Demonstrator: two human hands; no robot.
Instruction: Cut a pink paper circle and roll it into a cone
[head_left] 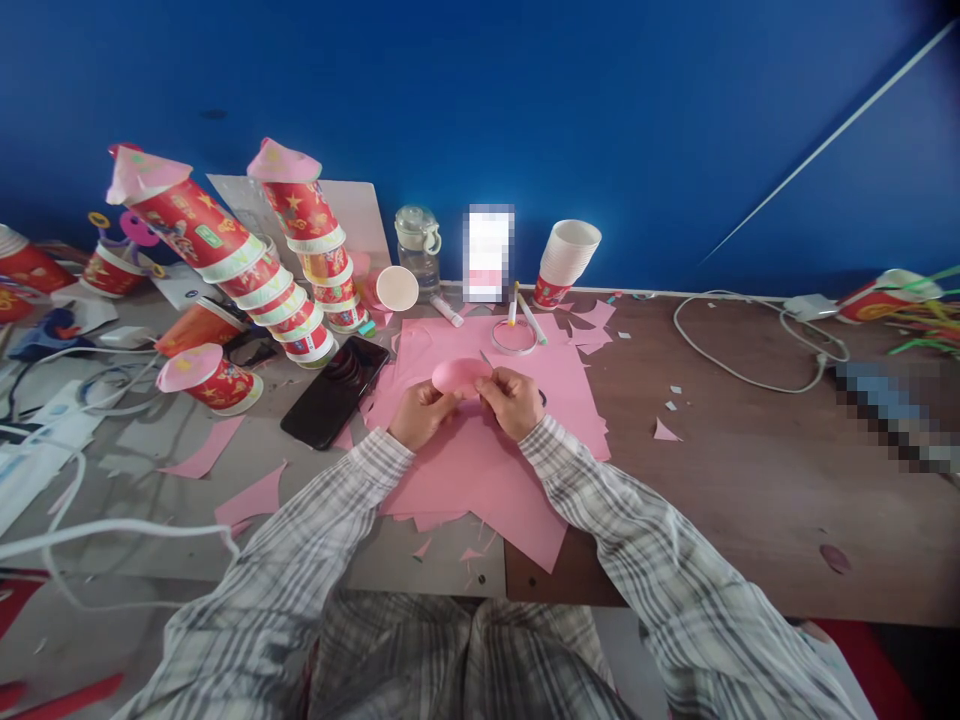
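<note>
A rounded piece of pink paper (pixel 456 375) is held above the pink paper sheets (pixel 480 470). My left hand (pixel 420 413) pinches its lower left edge. The fingers of my right hand (pixel 515 402) are closed on its right edge. A thin pointed tip sticks up by the right fingers and a dark loop shows beside that hand; they look like parts of scissors, mostly hidden. Just beyond lie a clear ring (pixel 514 337) and two marker pens (pixel 531 318).
Leaning red cup towers (pixel 225 235) with pink cone tops stand at left, near a black phone (pixel 335 393). A water bottle (pixel 418 250) and a white-rimmed cup stack (pixel 568 262) are at the back. A white cable (pixel 739 375) loops at right. Pink scraps lie around.
</note>
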